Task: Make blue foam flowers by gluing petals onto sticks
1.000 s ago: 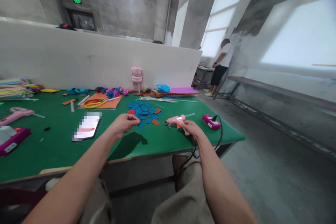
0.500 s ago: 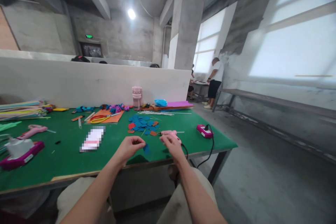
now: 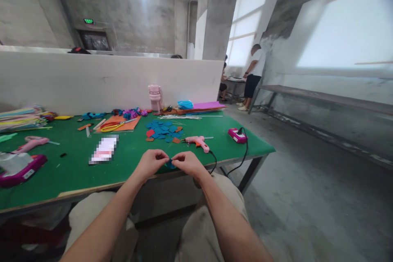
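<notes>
Between the fingertips of my left hand (image 3: pixel 152 162) and my right hand (image 3: pixel 188 162) is a small blue piece (image 3: pixel 170 164), perhaps felt or foam. Both hands pinch it just above the table's front edge, and the fingers hide part of it. Beyond them lies a loose pile of blue pieces (image 3: pixel 166 129), with a red piece (image 3: pixel 150 133) and a few brown ones (image 3: pixel 176 140) among them. A pink glue gun (image 3: pixel 198 142) with an orange trigger rests on its side to the right of the pile, its cord hanging over the edge.
Right of the glue gun sits a magenta power strip (image 3: pixel 237 135). Yellow-handled scissors (image 3: pixel 114 126) lie on an orange sheet (image 3: pixel 130 125), near a blurred-out phone-like rectangle (image 3: pixel 104 149). A second pink glue gun (image 3: pixel 33 144) is at left. A pink bottle (image 3: pixel 155 98) stands by the white partition (image 3: pixel 123 77).
My right hand has come away from beside the glue gun and moved left to meet my left hand at the blue piece. The camera view has tilted down somewhat.
</notes>
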`<state>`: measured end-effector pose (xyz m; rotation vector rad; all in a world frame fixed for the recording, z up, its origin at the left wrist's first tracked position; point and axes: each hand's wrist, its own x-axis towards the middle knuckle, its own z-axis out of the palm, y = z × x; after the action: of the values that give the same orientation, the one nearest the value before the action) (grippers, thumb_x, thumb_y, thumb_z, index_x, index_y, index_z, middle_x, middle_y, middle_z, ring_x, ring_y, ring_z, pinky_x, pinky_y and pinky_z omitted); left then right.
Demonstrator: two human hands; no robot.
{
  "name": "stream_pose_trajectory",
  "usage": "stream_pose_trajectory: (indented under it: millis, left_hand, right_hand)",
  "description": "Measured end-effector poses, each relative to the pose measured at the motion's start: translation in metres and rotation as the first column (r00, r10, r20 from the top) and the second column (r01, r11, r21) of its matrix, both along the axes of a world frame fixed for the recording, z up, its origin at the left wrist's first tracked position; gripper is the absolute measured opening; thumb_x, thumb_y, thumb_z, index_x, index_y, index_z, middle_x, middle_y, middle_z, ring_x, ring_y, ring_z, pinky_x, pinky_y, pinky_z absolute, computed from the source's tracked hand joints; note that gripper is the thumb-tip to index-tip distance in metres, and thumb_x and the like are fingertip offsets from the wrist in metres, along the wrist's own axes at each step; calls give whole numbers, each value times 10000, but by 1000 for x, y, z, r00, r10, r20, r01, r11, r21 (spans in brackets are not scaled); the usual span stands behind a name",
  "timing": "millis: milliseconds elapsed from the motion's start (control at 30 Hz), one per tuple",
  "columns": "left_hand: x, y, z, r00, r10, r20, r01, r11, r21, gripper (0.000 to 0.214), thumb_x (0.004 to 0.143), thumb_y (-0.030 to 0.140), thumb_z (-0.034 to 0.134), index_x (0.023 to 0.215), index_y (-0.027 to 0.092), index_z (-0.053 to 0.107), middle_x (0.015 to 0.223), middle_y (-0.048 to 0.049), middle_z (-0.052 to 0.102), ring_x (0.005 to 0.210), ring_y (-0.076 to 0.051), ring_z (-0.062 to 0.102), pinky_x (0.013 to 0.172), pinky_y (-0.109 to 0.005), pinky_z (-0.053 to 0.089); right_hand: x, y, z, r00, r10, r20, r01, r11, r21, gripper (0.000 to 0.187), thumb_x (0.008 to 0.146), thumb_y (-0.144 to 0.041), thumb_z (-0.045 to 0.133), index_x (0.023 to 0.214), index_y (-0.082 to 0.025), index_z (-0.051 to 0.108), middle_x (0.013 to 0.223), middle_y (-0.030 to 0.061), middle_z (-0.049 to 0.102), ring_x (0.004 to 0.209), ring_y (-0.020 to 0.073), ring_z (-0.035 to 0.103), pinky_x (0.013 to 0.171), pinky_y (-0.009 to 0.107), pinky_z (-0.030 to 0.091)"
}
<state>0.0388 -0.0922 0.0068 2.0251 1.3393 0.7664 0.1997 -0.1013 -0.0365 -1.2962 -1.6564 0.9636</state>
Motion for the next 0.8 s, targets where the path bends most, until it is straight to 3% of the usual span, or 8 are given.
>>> stream_pose_trajectory:
  millis: [233,400,500,667,800]
  left_hand:
    - [0,1,-6,999,-31,7,31,999,-16,243,639,356,549,668,134,643,620,-23,630,603,-145,528,552,-226,374]
    - [1,-3,0,992,25,126,-29,999,31,288,726,416,465,779,159,585,671,-6,600,632,-131,527,576,-215,396]
    - [7,-9,0,985,48,166,-54,998,36,308,785,420,372,750,178,557,668,4,578,573,-112,498,524,-204,378]
    - [28,-22,-15,934,-47,354,79,994,-78,312,807,432,361,835,178,540,593,17,549,484,-92,449,454,-194,344]
    - [41,-28,-22,887,-22,461,121,975,-185,325,796,449,385,886,173,530,560,21,543,438,-84,431,408,-186,316]
  right_hand:
    - [2,0,-1,998,49,38,-50,999,15,213,642,-259,518,666,-143,695,511,-19,574,497,95,471,449,188,296]
    - [4,7,2,962,-139,-233,139,990,-17,193,619,-284,555,625,-134,676,540,0,590,558,123,524,551,217,392]
    - [9,11,5,920,-244,-307,247,968,-30,241,653,-320,521,690,-135,670,595,22,607,604,143,558,599,242,436]
    - [15,9,12,858,-349,-377,365,930,-31,258,671,-330,502,721,-142,672,635,32,618,608,143,565,609,247,462]
    - [16,6,16,816,-340,-467,374,927,-21,221,643,-312,537,681,-150,683,598,13,611,581,137,557,616,257,464]
